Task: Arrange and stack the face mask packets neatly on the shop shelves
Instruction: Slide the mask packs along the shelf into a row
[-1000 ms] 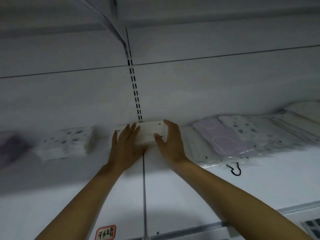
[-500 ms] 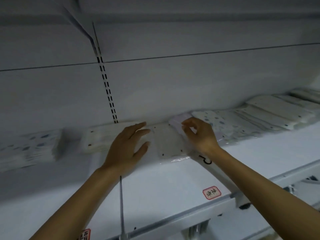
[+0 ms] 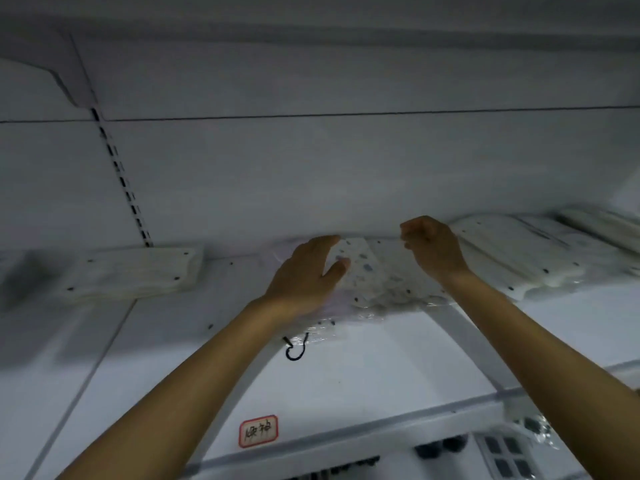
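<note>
Both hands work at the back of the white shelf (image 3: 346,368), on a loose spread of face mask packets. The left hand (image 3: 304,271) lies with straight, relaxed fingers flat on a lilac-tinted packet (image 3: 332,308), thumb spread toward the dotted packet (image 3: 367,268) just right of it. The right hand (image 3: 433,247) hovers over the far edge of that dotted packet with its fingers curled in; whether it pinches the clear wrapper or holds nothing is hard to tell through the blur.

The packets between and under the hands overlap at slight angles, their clear wrappers sticking out toward the person, and a black cord loop (image 3: 294,348) hangs from the wrapper below the left wrist. Right of the right hand runs a slanted row of pale packets (image 3: 512,258); well left of the left hand sits a squared white stack (image 3: 135,271), which sets the standard to match.

The step in hand looks like gathering the loose patterned packets into one pile. To do it well, the left hand should keep the lower packet pinned while the right draws the dotted one across, then both palms square the edges against the back wall. Slippery film will likely slide, so press gently and tuck the cord in.
</note>
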A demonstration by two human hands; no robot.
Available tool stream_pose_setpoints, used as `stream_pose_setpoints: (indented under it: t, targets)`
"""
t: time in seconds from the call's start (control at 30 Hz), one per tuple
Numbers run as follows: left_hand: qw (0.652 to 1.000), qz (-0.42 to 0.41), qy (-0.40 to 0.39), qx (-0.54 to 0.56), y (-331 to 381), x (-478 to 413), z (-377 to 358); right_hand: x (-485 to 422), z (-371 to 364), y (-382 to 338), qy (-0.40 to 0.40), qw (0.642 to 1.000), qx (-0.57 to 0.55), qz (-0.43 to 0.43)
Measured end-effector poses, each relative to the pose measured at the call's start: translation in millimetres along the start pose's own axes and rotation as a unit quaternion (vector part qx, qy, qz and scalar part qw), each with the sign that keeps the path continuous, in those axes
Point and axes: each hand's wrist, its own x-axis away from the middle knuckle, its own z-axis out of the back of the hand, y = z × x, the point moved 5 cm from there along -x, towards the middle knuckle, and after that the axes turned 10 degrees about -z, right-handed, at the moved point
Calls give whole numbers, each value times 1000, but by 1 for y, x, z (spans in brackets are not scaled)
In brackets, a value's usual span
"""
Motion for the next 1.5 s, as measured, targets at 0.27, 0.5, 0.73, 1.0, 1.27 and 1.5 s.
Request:
stream_pose_setpoints:
  t: [0.27,0.5,0.73,1.0,1.27,1.5]
  targets:
    - [971,91,-68,-209,-7,-2,-59,-21,-33,37,-111,988,110,-4]
    - [970,76,-77,-216,-4,0,-61,-34,-57,31,-185,977,97,-31]
    - [988,11,133,-83,1,7,-40,-35,-30,31,-151,965,-210,-44]
    - [944,28,316,-96,1,21,-13,-34,-13,26,-247,845,-457,-127]
    - [983,35,56,-169,-12,11,-45,-38,-30,43,-160,953,-224,-125]
    - [983,3,27,-184,-10,13,-52,-31,-38,43,-222,941,-199,-162]
